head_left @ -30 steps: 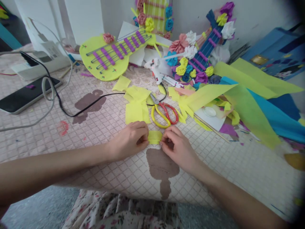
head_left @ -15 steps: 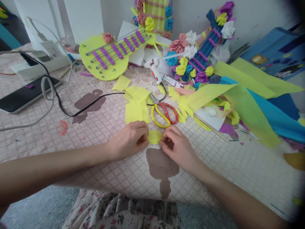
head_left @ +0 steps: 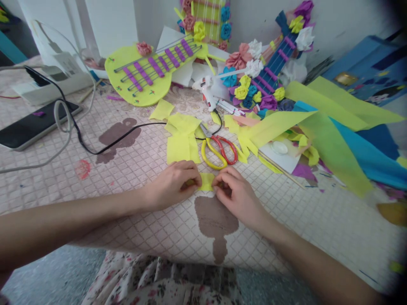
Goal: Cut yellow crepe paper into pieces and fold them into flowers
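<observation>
A small folded piece of yellow paper (head_left: 207,181) lies near the table's front edge, pinched from both sides. My left hand (head_left: 173,184) is closed on its left end, fingers curled over it. My right hand (head_left: 237,195) is closed on its right end with the fingertips pressed together. Just behind the paper lie scissors (head_left: 219,151) with one yellow and one red handle, and beside them several cut yellow paper squares (head_left: 181,142).
A patterned pink cloth (head_left: 133,169) covers the table. At the back stand a yellow paper guitar (head_left: 149,72), a blue guitar with paper flowers (head_left: 270,72) and a glue gun (head_left: 208,91). Yellow and blue paper sheets (head_left: 333,131) spread right. A phone (head_left: 34,125) and cables lie left.
My hands have closed in towards each other, so less of the yellow paper shows between them. The view has shifted slightly.
</observation>
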`<state>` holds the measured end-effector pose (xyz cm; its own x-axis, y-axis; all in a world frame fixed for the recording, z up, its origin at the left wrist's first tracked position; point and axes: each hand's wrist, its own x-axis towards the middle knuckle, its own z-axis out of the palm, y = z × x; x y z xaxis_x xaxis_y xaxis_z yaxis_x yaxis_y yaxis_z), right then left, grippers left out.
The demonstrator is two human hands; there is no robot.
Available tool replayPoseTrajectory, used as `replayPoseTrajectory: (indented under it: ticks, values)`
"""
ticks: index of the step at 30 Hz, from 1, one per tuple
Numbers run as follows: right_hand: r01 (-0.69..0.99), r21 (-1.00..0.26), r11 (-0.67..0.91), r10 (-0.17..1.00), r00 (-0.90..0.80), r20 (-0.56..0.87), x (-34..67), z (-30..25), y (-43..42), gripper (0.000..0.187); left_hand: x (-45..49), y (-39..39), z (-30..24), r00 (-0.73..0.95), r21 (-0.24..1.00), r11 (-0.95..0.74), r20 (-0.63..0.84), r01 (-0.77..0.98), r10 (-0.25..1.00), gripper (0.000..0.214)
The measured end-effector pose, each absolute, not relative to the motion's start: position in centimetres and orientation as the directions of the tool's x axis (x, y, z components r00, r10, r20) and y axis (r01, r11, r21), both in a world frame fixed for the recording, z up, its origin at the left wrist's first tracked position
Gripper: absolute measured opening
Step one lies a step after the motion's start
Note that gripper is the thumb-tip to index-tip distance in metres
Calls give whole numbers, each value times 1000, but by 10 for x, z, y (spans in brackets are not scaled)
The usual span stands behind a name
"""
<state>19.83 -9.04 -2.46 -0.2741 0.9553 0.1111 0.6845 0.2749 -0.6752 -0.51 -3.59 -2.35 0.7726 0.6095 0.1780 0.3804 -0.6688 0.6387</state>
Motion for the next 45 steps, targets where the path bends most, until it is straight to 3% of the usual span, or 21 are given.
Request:
replayPoseTrajectory:
  ticks: [8,13,17,24,31,37,45]
  values:
    - [802,-541,253,966,-238,99,191,-29,-89,13,2,-39,-28,720,515,-689,184,510,670,15]
    - [744,-624,239,964,-258,61,197,-26,-87,17,-2,-35,-29,715,605,-637,154,478,682,6]
    - [702,-665,255,955,-292,59,203,-24,-87,21,-3,-32,-27,723,673,-595,129,439,679,10]
    - [683,-675,279,946,-315,73,203,-25,-86,22,4,-38,-29,682,609,-611,152,505,715,7]
    - [695,-687,210,975,-201,95,212,-22,-82,5,-3,-35,-29,646,756,-511,156,409,747,6]
    - [738,-627,249,963,-258,78,212,-21,-81,6,-6,-36,-31,708,603,-667,227,438,669,15]
    - [788,-575,220,965,-263,8,214,-17,-85,15,-2,-31,-26,641,676,-584,211,449,738,21]
